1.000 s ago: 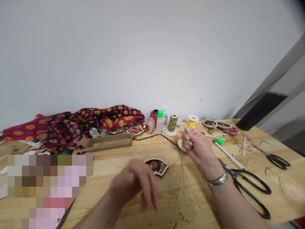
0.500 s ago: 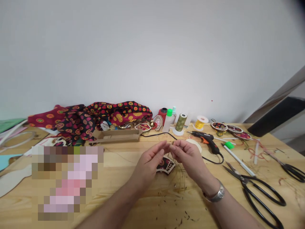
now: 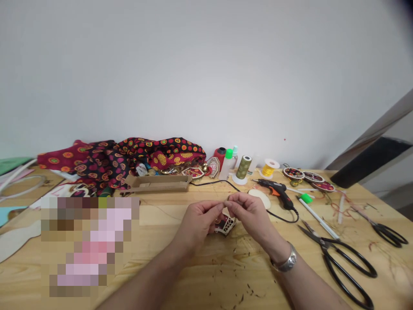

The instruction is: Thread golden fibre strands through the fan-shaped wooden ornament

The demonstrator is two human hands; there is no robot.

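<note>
My left hand (image 3: 198, 221) and my right hand (image 3: 250, 213) meet fingertip to fingertip above the wooden table (image 3: 180, 280). Both are closed in a pinch on a thin bundle of fine gold threads (image 3: 226, 201), which is hard to make out. Just below the fingers lies a small fan-shaped wooden piece (image 3: 226, 224) covered in dark patterned fabric. A silver bracelet (image 3: 287, 262) circles my right wrist.
Large black scissors (image 3: 342, 258) lie at the right, smaller scissors (image 3: 387, 230) beyond. A black glue gun (image 3: 277, 189), a white pen (image 3: 318, 215), thread spools (image 3: 242, 168), bottles (image 3: 227, 163), a cardboard box (image 3: 158, 183) and patterned cloth (image 3: 129, 159) line the back.
My left hand came up from low on the table to meet my right hand, which moved down and left with the threads. The view shifted, showing the glue gun.
</note>
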